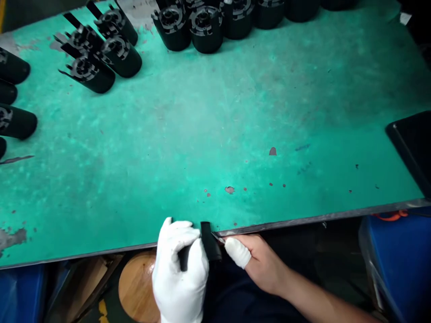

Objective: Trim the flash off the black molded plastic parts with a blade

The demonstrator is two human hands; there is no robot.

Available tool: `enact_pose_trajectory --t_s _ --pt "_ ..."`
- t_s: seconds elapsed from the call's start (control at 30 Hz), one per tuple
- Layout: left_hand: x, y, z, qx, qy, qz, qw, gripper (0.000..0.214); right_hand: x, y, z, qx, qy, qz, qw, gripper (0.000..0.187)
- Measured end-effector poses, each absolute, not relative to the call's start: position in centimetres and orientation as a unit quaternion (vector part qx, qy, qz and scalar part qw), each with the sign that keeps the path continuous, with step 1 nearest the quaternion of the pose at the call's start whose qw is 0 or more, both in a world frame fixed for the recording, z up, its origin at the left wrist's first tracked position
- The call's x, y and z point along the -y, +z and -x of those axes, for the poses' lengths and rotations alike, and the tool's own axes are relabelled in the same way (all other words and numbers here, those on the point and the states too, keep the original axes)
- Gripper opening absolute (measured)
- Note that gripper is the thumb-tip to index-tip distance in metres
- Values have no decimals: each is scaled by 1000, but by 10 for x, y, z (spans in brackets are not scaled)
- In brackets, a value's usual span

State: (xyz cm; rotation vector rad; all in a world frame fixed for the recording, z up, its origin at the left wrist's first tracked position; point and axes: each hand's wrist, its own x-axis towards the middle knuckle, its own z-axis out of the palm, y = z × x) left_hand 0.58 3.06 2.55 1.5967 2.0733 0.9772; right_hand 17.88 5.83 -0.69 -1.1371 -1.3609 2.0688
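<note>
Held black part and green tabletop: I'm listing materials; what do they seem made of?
Black part: probably plastic, its dark surface smooth and low in sheen; painted metal is possible.
Green tabletop: seemingly painted, satin, with chips exposing grey; base unclear.

A: Where is the light falling?

B: It's spreading softly over the green tabletop [202,134], glowing palest around the middle and dimming toward the upper right corner.

A: And the black cylindrical housings [206,41]?

B: Their top rings are catching a grey light while their sides are sinking almost to solid black.

A: Any glare?

B: The white-gloved left hand [181,273] is showing nearly blank; shadow is filling the space beneath the tabletop.

A: Sharpness?

B: Fine detail is smearing slightly, and the leftmost housings [22,122] are leaning outward with wide-angle stretch.
</note>
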Motion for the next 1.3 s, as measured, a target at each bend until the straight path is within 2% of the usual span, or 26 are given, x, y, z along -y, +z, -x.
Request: enact_pose_trajectory --t_s 0.17,0.53,0.57,0.67,0.7,0.8,0.93,1.03,1.1,1.17,1.23,1.3 --pt "-33 26 -5 -723 356 -557 199 18 -57 -4 -175 484 727 452 180 36" --pt "-32 19 -2 -724 368 -554 183 10 -44 -5 -176 452 719 459 260 32" --pt "-32 19 -2 -725 367 -553 184 7 -43 -5 -177 459 715 456 265 33" --pt "-31 18 0 -725 367 -554 180 2 -45 -7 -173 487 719 419 265 54" --pt "-31 17 0 -724 366 -557 176 1 -46 -7 -170 495 716 416 264 54" --pt "-31 13 1 -720 369 -564 165 2 -43 -7 -162 492 672 473 289 33" --pt "-31 9 2 -721 373 -559 168 4 -36 -10 -157 495 652 479 316 36" --pt "-25 19 4 -731 362 -543 199 12 -36 -11 -159 542 640 440 321 45" --pt "-18 33 6 -707 405 -527 244 30 -37 -8 -162 557 621 425 351 39" --pt "-10 49 7 -654 499 -496 277 53 -41 -2 -164 551 624 397 388 37" --pt "-3 61 6 -616 551 -474 305 71 -46 6 -163 518 676 347 393 33" --pt "1 67 4 -616 504 -478 371 87 -50 13 -159 462 752 295 365 32"
